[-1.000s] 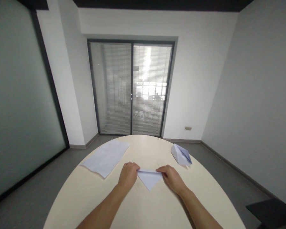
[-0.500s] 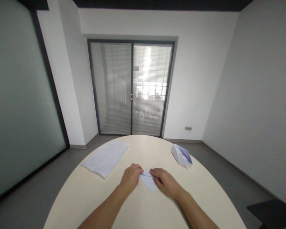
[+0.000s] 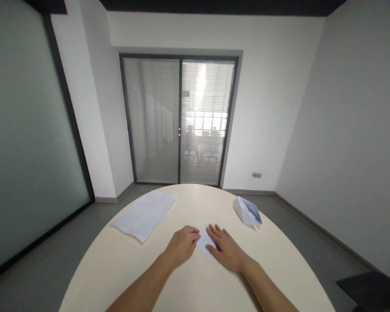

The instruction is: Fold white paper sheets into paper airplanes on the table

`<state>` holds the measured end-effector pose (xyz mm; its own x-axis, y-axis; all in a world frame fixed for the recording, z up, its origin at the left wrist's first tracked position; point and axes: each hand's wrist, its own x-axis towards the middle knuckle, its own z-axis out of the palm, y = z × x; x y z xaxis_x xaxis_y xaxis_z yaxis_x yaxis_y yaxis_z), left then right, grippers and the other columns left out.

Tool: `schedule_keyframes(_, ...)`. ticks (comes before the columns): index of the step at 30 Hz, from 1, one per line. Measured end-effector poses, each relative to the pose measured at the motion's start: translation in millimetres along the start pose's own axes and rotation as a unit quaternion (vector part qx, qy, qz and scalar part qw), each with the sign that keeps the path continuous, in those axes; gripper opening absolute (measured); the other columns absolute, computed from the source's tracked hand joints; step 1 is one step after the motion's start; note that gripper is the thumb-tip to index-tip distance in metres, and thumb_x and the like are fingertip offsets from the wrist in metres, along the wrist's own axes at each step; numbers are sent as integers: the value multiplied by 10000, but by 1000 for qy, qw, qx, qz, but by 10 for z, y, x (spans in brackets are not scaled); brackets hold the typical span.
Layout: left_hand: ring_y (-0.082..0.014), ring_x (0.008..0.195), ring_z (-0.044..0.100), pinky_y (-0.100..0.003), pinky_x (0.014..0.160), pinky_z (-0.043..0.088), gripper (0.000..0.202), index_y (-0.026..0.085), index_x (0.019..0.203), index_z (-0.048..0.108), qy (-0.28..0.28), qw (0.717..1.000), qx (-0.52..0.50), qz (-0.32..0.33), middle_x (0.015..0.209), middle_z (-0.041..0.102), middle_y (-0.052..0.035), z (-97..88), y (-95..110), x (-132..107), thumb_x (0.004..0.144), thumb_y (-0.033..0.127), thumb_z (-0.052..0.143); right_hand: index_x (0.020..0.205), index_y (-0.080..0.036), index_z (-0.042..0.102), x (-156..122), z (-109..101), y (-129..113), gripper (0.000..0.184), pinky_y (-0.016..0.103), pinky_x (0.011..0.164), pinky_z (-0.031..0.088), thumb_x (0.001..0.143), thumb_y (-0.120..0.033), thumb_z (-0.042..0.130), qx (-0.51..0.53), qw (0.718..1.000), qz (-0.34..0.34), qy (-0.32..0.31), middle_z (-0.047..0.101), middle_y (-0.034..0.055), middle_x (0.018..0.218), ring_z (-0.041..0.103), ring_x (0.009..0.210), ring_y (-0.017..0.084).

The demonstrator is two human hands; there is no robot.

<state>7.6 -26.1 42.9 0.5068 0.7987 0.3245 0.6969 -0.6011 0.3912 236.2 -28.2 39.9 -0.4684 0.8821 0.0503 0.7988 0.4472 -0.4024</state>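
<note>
A small folded piece of white paper (image 3: 205,246) lies on the table between my hands, its lower end tapering to a point. My left hand (image 3: 183,243) has its fingers closed at the paper's upper left edge, pinching it. Across the paper's right side lies my right hand (image 3: 226,248), palm down with the fingers spread, covering that part. Beyond my left hand rests a larger white sheet (image 3: 146,214) with faint creases. A folded paper piece (image 3: 247,211), white with a bluish shaded side, stands past my right hand.
The round cream table (image 3: 195,286) curves away on both sides. A dark flat object (image 3: 372,288) is at the lower right, beside the table. Glass doors (image 3: 179,121) with blinds stand in the far wall.
My right hand has flattened and spread its fingers over the paper. My left hand has shifted slightly right. The paper's upper fold now looks flatter.
</note>
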Motion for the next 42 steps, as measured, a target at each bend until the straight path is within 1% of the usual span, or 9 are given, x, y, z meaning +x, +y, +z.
schedule_keyframes(3,-188,1157,558,-335,1033,435,331,271,1163,694,-4,999,-31,40,1237,663,-22,22,-7,-12,940,180,467,1536,-194,281,0,-9,6,704,506,1208,123,953,-577,382,-12,1000,17,-3,217,112,1610,136,1497,302)
schedule_keyframes(13,-216,1115,564,-343,1024,437,328,246,1178,664,-7,998,-35,46,1165,637,-64,-27,51,-11,868,209,563,1511,-307,332,-46,-101,-27,682,544,1198,102,911,-604,465,10,999,-26,-16,235,78,1607,136,1497,310)
schedule_keyframes(16,-223,1242,512,-372,1106,371,365,255,1245,630,-29,996,-39,72,1325,588,-65,-32,51,-27,891,231,543,1517,-297,322,-42,-92,-65,682,542,1201,95,915,-583,466,14,999,-37,-18,246,77,1605,150,1496,302)
schedule_keyframes(18,-241,1362,415,-439,1169,280,440,265,1356,546,-59,994,-32,85,1475,478,-60,-35,54,-33,917,259,514,1530,-256,299,-37,-90,-97,696,523,1208,98,924,-560,455,15,999,-42,-22,247,89,1604,167,1495,288)
schedule_keyframes(22,-253,1461,265,-522,1195,180,539,286,1481,386,-107,992,-7,63,1576,328,-51,-18,61,-27,947,297,464,1542,-217,269,-35,-90,-128,724,501,1215,96,929,-568,431,13,999,-42,-26,230,97,1608,168,1496,278)
schedule_keyframes(30,-253,1445,303,-492,1186,217,508,283,1459,432,-83,996,24,10,1554,372,-57,13,57,-51,966,400,450,1531,-102,288,20,8,-57,750,510,1201,143,948,-566,371,-41,993,104,27,210,151,1604,147,1494,323)
schedule_keyframes(36,-267,1467,244,-513,1193,183,535,269,1487,385,-95,995,41,3,1581,316,-53,34,-11,-49,982,448,394,1529,-29,250,71,44,-58,800,520,1203,125,951,-578,321,-85,981,170,41,166,189,1607,105,1499,336)
schedule_keyframes(39,-278,1472,228,-524,1194,175,553,256,1492,377,-105,994,45,-3,1588,296,-54,40,7,-42,986,476,367,1535,-19,212,36,10,-99,885,526,1210,46,932,-663,282,-100,984,147,21,113,193,1614,25,1503,337)
schedule_keyframes(42,-278,1472,227,-518,1195,177,556,243,1494,376,-97,994,46,-11,1585,302,-58,47,44,-29,986,469,357,1545,-56,197,-14,-51,-154,902,524,1211,6,919,-700,271,-91,993,81,-11,110,182,1615,32,1506,316)
